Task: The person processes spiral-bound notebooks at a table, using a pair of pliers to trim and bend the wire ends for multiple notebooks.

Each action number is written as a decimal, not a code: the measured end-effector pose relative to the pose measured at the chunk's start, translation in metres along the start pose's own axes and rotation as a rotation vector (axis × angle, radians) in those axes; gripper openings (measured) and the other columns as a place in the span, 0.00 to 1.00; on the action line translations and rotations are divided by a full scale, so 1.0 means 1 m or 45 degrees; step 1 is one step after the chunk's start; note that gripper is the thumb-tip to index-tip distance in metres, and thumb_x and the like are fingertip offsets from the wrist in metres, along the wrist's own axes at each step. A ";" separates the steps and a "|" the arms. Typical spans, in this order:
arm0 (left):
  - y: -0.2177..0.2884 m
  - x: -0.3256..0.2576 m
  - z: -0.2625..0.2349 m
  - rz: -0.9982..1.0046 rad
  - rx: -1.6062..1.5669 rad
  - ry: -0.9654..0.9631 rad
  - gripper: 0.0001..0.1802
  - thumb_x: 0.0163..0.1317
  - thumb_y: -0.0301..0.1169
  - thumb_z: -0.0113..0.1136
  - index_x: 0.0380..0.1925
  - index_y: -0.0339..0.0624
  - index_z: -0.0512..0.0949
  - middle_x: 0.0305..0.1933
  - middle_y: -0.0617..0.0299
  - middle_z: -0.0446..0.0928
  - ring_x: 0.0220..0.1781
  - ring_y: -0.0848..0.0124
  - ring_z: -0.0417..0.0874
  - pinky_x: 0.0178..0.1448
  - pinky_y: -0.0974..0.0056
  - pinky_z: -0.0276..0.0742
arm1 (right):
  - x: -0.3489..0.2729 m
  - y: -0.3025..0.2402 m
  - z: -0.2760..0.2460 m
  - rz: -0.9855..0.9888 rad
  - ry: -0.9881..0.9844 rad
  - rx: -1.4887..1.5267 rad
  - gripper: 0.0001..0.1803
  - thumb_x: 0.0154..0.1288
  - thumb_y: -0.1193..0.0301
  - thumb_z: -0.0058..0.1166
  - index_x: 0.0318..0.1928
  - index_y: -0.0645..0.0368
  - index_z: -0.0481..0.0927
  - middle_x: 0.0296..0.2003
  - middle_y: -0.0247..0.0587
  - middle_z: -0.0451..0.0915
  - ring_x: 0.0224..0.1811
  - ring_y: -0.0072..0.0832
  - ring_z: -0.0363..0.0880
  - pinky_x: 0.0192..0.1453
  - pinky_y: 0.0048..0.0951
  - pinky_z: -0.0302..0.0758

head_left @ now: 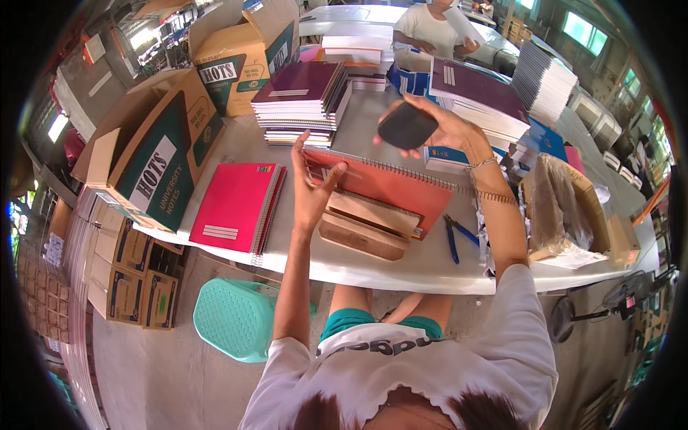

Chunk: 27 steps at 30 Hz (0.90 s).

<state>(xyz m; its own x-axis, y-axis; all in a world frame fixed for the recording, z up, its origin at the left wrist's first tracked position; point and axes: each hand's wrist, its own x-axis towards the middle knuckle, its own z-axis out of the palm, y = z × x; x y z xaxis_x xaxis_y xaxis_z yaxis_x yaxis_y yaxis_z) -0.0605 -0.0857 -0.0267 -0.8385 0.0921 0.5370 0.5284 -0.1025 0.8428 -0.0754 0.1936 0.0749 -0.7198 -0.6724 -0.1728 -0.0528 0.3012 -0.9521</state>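
Note:
A spiral notebook with an orange-red cover (401, 188) leans in a brown slotted stand (365, 235) before me. Its coil runs along the upper edge, and a loose length of coil (491, 196) sticks out past the right end. My left hand (315, 190) grips the notebook's left end, thumb on the cover and index finger pointing up. Above the coil, my right hand (448, 129) holds a smooth black rounded block (407, 126), whose exact kind I cannot tell. Blue-handled pliers (453, 240) lie on the table right of the stand.
Pink-red notebooks (233, 204) lie at left, beside open cartons (168, 154). Purple notebooks are stacked behind (301, 89) and at right (480, 89). An open box with clear plastic (562, 211) stands right. A green stool (233, 319) is below the table. Another person (430, 29) is across.

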 end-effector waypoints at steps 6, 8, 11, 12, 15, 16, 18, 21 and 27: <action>0.000 0.005 0.007 -0.149 -0.207 -0.045 0.38 0.58 0.32 0.70 0.66 0.46 0.61 0.39 0.66 0.73 0.36 0.79 0.73 0.44 0.73 0.71 | 0.038 0.064 0.006 0.865 0.247 -1.081 0.44 0.66 0.34 0.37 0.68 0.57 0.64 0.55 0.45 0.78 0.54 0.36 0.76 0.50 0.42 0.78; -0.007 0.005 -0.003 -0.147 -0.193 -0.046 0.35 0.59 0.33 0.69 0.64 0.46 0.64 0.39 0.66 0.74 0.39 0.79 0.74 0.47 0.72 0.71 | 0.032 0.040 0.011 0.664 0.401 -0.733 0.37 0.69 0.40 0.40 0.57 0.62 0.70 0.44 0.42 0.80 0.37 0.32 0.79 0.42 0.29 0.82; -0.007 0.004 -0.007 -0.170 -0.219 -0.040 0.31 0.60 0.34 0.68 0.61 0.45 0.67 0.41 0.65 0.75 0.43 0.77 0.74 0.52 0.70 0.70 | 0.022 -0.023 0.025 0.014 0.079 -0.084 0.40 0.66 0.35 0.41 0.55 0.62 0.69 0.42 0.45 0.80 0.39 0.35 0.80 0.42 0.30 0.82; -0.004 0.006 0.000 -0.172 -0.245 -0.058 0.29 0.60 0.34 0.67 0.61 0.44 0.68 0.41 0.65 0.75 0.44 0.77 0.74 0.54 0.70 0.70 | 0.031 0.000 0.021 0.195 0.149 -0.362 0.43 0.66 0.33 0.39 0.60 0.61 0.66 0.51 0.48 0.74 0.46 0.36 0.77 0.44 0.32 0.81; -0.003 0.007 0.005 -0.244 -0.331 -0.062 0.28 0.61 0.33 0.67 0.60 0.44 0.68 0.43 0.64 0.75 0.46 0.76 0.74 0.57 0.68 0.68 | 0.057 0.048 0.010 0.724 0.204 -0.948 0.48 0.65 0.31 0.34 0.71 0.57 0.58 0.67 0.52 0.66 0.58 0.40 0.74 0.48 0.37 0.80; -0.002 0.006 0.002 -0.235 -0.324 -0.050 0.28 0.61 0.33 0.67 0.59 0.44 0.69 0.43 0.65 0.75 0.46 0.76 0.74 0.57 0.69 0.68 | 0.056 0.048 0.010 0.846 0.262 -0.978 0.47 0.66 0.32 0.34 0.71 0.56 0.59 0.66 0.51 0.67 0.56 0.40 0.75 0.46 0.37 0.80; -0.001 0.005 0.003 -0.224 -0.325 -0.034 0.27 0.62 0.33 0.66 0.59 0.43 0.69 0.43 0.66 0.75 0.46 0.77 0.73 0.57 0.69 0.68 | 0.048 0.040 -0.005 0.641 0.249 -0.725 0.43 0.67 0.34 0.35 0.70 0.53 0.61 0.63 0.48 0.71 0.52 0.41 0.78 0.44 0.35 0.80; 0.001 0.008 0.009 -0.222 -0.404 -0.063 0.25 0.62 0.32 0.66 0.58 0.44 0.70 0.42 0.66 0.75 0.46 0.77 0.73 0.56 0.69 0.67 | 0.026 0.015 -0.034 0.095 0.018 0.138 0.38 0.69 0.37 0.35 0.68 0.50 0.64 0.58 0.40 0.76 0.46 0.40 0.81 0.40 0.33 0.80; -0.006 0.006 0.001 -0.241 -0.374 -0.053 0.23 0.63 0.32 0.64 0.57 0.44 0.71 0.43 0.67 0.74 0.47 0.78 0.72 0.56 0.70 0.66 | 0.060 0.037 0.023 0.918 0.200 -1.071 0.36 0.73 0.43 0.34 0.65 0.59 0.65 0.53 0.44 0.78 0.42 0.33 0.81 0.39 0.31 0.81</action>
<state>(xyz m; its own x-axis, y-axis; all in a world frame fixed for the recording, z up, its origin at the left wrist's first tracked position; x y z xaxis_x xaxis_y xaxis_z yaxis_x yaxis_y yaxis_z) -0.0691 -0.0834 -0.0286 -0.9088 0.1765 0.3781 0.2980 -0.3600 0.8841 -0.1048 0.1485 0.0239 -0.8471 -0.0812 -0.5252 0.0035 0.9874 -0.1582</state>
